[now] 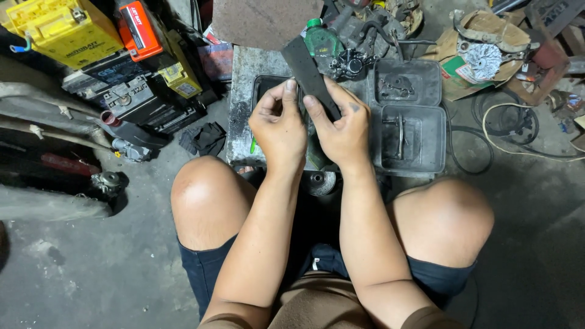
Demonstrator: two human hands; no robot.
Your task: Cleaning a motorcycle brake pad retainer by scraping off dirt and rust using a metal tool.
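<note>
Both hands raised between the knees, over a grimy grey tray on the workshop floor. Left hand (pixel 278 125) and right hand (pixel 344 131) closed together on the near end of a dark flat strip (pixel 308 72), most likely abrasive paper or thin rubber sheet; cannot tell which. Strip slanting up and away to the left, far end free in the air above the tray's edge. Right fingers (pixel 332 100) laid along the strip's upper face, left thumb and fingertips pinching just beside them; whether something small sits under the left fingers, cannot tell.

Judged light and thin, bending easily, rough rather than slippery, not fragile but apt to crease if folded hard. Best held as now, near one end, pinched flat between thumb and fingers.

Nearby: moulded grey tray (pixel 420 164) with small metal parts, green-capped bottle (pixel 320 39), yellow battery (pixel 61 30) well off to the left
</note>
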